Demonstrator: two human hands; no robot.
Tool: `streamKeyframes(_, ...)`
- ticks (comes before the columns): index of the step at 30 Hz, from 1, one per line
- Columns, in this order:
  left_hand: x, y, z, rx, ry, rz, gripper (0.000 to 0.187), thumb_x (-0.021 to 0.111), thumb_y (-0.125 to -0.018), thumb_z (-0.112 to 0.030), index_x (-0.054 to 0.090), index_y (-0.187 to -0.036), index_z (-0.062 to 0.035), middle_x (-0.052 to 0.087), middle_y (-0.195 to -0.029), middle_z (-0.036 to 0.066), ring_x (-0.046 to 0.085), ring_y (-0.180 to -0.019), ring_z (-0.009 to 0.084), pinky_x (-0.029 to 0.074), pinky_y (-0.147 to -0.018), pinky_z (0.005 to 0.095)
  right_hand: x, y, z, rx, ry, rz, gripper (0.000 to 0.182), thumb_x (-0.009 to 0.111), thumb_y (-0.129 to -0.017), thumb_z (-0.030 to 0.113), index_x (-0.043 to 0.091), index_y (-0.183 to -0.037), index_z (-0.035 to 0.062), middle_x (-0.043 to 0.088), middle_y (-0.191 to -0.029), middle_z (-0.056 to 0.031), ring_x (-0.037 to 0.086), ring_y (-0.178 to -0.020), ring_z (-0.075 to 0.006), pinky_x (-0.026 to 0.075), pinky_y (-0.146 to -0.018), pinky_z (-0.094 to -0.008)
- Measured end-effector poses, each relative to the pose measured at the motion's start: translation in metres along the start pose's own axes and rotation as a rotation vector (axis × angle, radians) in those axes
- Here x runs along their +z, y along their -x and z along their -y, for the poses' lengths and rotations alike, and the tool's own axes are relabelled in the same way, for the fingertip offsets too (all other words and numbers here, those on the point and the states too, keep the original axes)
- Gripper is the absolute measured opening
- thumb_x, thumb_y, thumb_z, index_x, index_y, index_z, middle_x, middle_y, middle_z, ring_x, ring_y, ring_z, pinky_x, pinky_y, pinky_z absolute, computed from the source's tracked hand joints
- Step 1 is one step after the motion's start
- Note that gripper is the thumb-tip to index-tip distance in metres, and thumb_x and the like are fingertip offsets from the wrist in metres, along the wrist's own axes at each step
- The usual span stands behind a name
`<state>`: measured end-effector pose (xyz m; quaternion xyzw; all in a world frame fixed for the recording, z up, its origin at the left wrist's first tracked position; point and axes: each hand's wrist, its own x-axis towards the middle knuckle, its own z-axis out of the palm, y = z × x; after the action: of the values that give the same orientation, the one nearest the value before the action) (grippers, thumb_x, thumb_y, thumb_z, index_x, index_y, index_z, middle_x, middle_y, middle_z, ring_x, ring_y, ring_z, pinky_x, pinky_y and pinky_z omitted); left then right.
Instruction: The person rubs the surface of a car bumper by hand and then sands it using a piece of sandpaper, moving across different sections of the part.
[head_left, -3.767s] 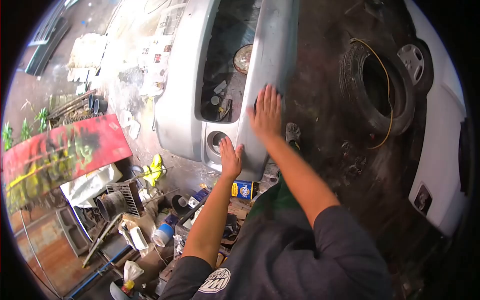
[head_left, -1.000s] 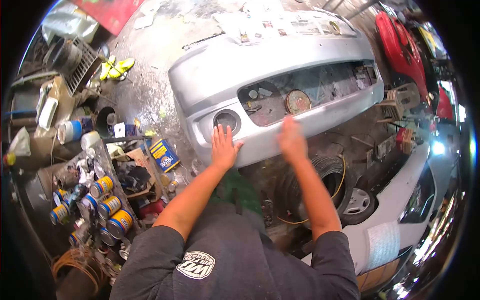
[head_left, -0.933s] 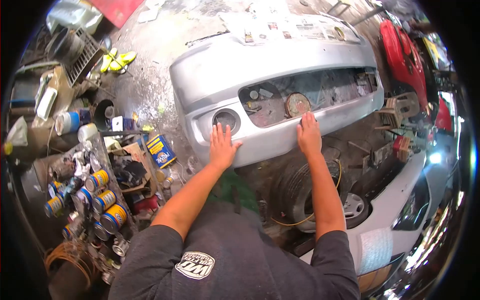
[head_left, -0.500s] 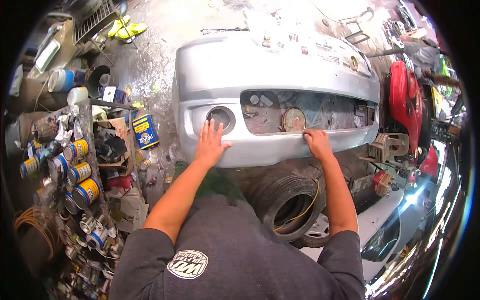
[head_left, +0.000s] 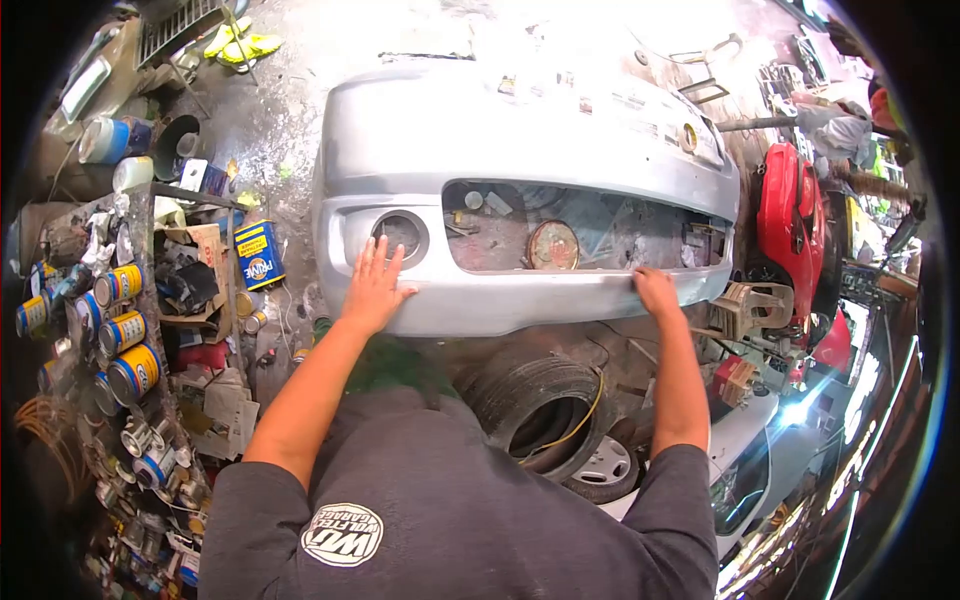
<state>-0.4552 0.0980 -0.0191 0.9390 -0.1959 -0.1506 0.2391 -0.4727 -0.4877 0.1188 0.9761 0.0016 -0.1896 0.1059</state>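
A silver-grey car bumper (head_left: 480,305) stretches across in front of me, with a round hole at its left and a long opening in the middle. My left hand (head_left: 376,288) lies flat on its face just below the round hole, fingers spread. Along the lower lip of the long opening, toward its right end, rests my right hand (head_left: 657,292). Its fingers are bent and pressed together at the lip; whether anything thin sits under them is hidden. Through the opening a round, rusty-rimmed lid or can (head_left: 553,247) shows.
Stacked tires (head_left: 490,395) and a wheel (head_left: 607,465) lie below the bumper. To the left, paint cans (head_left: 135,372) crowd a rack beside a blue-and-yellow tin (head_left: 260,255). A red car part (head_left: 785,215) and a beige stool (head_left: 752,308) stand at right.
My right hand has slid to the right along the bumper's lower lip. My left hand stays by the round hole. The whole view has shifted, so the bumper appears farther left.
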Motion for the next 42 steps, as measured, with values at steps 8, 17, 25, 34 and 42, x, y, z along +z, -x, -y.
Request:
streamKeyframes(8, 0.004, -0.001, 0.002, -0.027, -0.004, 0.028, 0.087, 0.064, -0.094, -0.056, 0.032, -0.162, -0.0127, 0.021, -0.170, 0.021, 0.015, -0.158, 0.0398, 0.014, -0.129, 0.0509, -0.039, 0.008, 0.131, -0.175, -0.415, -0.013, 0.031, 0.058, -0.097, 0.026, 0.075, -0.109, 0.0031, 0.072, -0.125, -0.0148, 0.065, -0.119, -0.0335, 0.045, -0.107, -0.0462)
streamKeyframes(17, -0.001, 0.001, -0.002, -0.014, -0.019, 0.030, 0.084, 0.060, -0.097, -0.055, 0.031, -0.162, -0.0105, 0.021, -0.169, 0.024, 0.015, -0.158, 0.0425, 0.015, -0.128, 0.0521, -0.032, 0.011, 0.245, -0.187, -0.540, -0.094, 0.036, 0.058, -0.098, 0.027, 0.069, -0.119, -0.0001, 0.070, -0.125, -0.0155, 0.059, -0.120, -0.0336, 0.042, -0.109, -0.0493)
streamKeyframes(25, 0.002, -0.004, 0.004, 0.053, -0.078, 0.081, 0.086, 0.060, -0.098, -0.056, 0.032, -0.161, -0.0053, 0.020, -0.167, 0.029, 0.016, -0.155, 0.0482, 0.017, -0.127, 0.0557, -0.013, -0.018, 0.425, 0.182, -0.974, -0.223, 0.048, 0.048, -0.103, 0.032, 0.064, -0.127, -0.0068, 0.061, -0.139, -0.0275, 0.051, -0.137, -0.0379, 0.032, -0.119, -0.0523)
streamKeyframes(34, 0.002, -0.006, 0.006, 0.068, -0.067, 0.163, 0.085, 0.057, -0.101, -0.053, 0.026, -0.161, -0.0009, 0.018, -0.166, 0.034, 0.015, -0.154, 0.0526, 0.014, -0.127, 0.0580, -0.029, -0.140, 0.429, 0.295, -1.596, -0.215, 0.046, 0.046, -0.103, 0.027, 0.064, -0.126, -0.0082, 0.056, -0.141, -0.0340, 0.050, -0.136, -0.0461, 0.037, -0.116, -0.0521)
streamKeyframes(42, 0.004, -0.009, 0.012, 0.109, -0.048, 0.193, 0.079, 0.052, -0.104, -0.052, 0.026, -0.161, -0.0023, 0.017, -0.164, 0.037, 0.014, -0.153, 0.0554, 0.014, -0.125, 0.0613, -0.006, -0.123, 0.428, 0.026, -0.980, -0.161, 0.029, 0.052, -0.095, 0.020, 0.067, -0.106, -0.0029, 0.058, -0.135, -0.0354, 0.053, -0.131, -0.0495, 0.043, -0.111, -0.0544)
